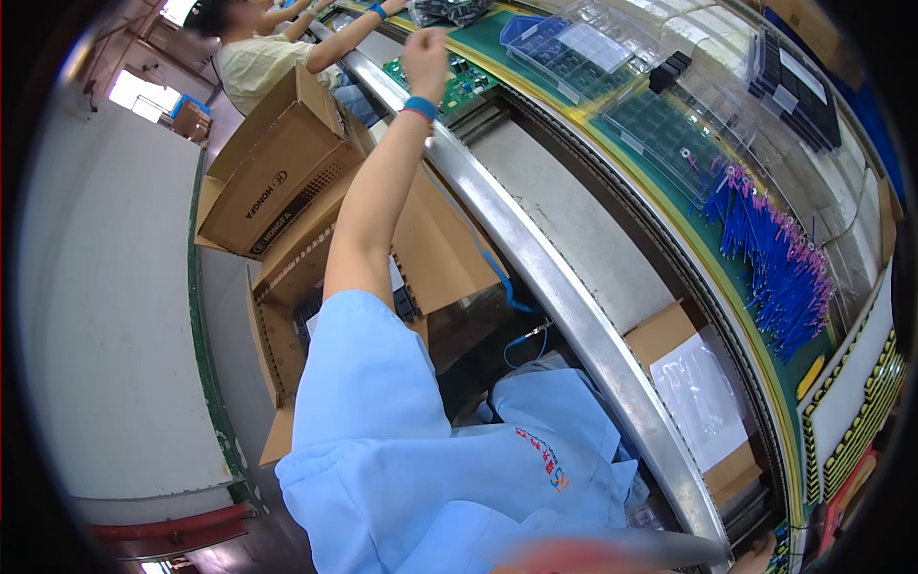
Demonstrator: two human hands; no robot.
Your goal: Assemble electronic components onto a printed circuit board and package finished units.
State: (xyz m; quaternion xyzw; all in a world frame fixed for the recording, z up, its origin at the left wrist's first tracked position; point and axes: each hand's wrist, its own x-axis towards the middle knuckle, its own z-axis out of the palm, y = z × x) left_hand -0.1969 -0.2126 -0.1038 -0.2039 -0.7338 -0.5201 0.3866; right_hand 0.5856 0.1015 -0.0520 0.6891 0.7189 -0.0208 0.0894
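Note:
My left arm stretches far ahead, a blue wrist strap round the wrist. The fingers of my left hand are closed above a green circuit board carrying many parts. Whatever they hold, if anything, is hidden. At the lower right edge only a small part of my right hand shows, beside another green board cut off by the rim. Its fingers cannot be made out. A blurred red and grey object lies across the bottom edge, too smeared to name.
Open cardboard boxes stand left of the metal rail. Right of the line lie clear compartment boxes, a heap of blue wires with pink ends, and black trays. A co-worker sits at the far left.

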